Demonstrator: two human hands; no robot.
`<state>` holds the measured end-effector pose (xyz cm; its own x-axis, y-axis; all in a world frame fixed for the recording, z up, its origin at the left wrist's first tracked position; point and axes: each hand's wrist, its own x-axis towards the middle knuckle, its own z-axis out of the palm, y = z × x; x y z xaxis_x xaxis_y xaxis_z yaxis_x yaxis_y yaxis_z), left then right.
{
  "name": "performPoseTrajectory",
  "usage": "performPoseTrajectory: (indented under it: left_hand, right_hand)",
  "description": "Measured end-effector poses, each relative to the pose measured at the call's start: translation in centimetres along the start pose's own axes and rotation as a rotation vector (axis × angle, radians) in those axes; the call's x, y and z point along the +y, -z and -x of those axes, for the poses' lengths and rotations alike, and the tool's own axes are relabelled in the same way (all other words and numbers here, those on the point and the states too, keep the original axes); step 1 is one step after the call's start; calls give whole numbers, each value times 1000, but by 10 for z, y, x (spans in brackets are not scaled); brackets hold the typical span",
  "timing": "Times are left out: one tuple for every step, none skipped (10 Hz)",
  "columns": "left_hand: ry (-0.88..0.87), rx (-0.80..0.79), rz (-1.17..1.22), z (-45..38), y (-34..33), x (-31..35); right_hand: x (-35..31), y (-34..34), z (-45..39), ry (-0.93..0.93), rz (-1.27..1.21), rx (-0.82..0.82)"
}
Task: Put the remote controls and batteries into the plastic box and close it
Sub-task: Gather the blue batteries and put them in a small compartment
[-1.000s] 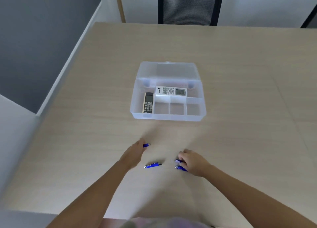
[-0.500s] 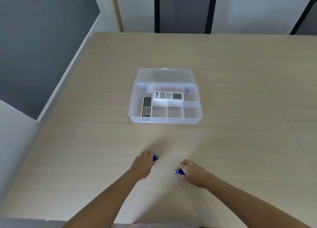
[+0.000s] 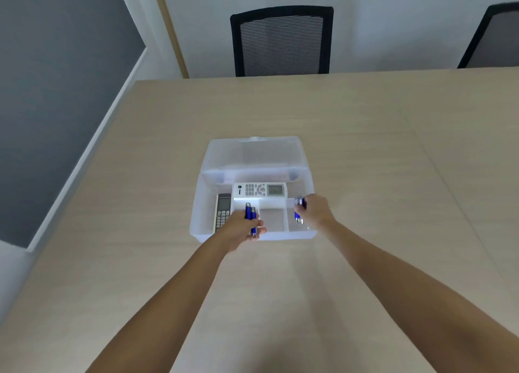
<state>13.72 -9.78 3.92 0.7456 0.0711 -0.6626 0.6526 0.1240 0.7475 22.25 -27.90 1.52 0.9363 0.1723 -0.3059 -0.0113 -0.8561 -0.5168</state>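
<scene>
Your left hand point(image 3: 242, 230) covers the near end of the dark remote point(image 3: 223, 213) and the middle of its blue batteries point(image 3: 250, 218), so their count stays unclear. Your right hand point(image 3: 316, 210) hides most of its own batteries point(image 3: 299, 210). The white remote point(image 3: 259, 190) shows buttons too small to read. The right frame edge cuts off the second chair point(image 3: 495, 38).

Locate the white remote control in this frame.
In the head view, the white remote control lies crosswise in the back compartment of the open plastic box, right of the dark remote and just beyond both hands.
</scene>
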Motion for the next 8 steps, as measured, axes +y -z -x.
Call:
performPoseTrajectory:
  left_hand:
    - [19, 7, -76, -11, 0, 1]
    - [6, 26, -142, -21, 0, -1]
    - [-22, 40, -194, -31, -8, 0]
    - [-105, -15, -288, -43, -32, 5]
    - [-213, -13, -511, -53, -71, 12]
    - [-270, 56, -771, -67, -106, 4]
    - [-187, 97, -974, -87, -129, -7]
    - [-100, 63, -1318, -86, -134, -8]
  right_hand:
    - [-4, -23, -23, -88, 80, -182]
    - [-1, -32, -31, -220, 21, -292]
    - [-6, -18, -41, -218, 28, -422]
    - [-5, 20, -61, -219, -36, -443]
    - [-4, 66, -86, -184, -103, -337]
    - [-4, 92, -108, -155, -206, -139]
    - [1, 92, -127, -129, -249, -57]
    - [3, 77, -142, -139, -220, -37]
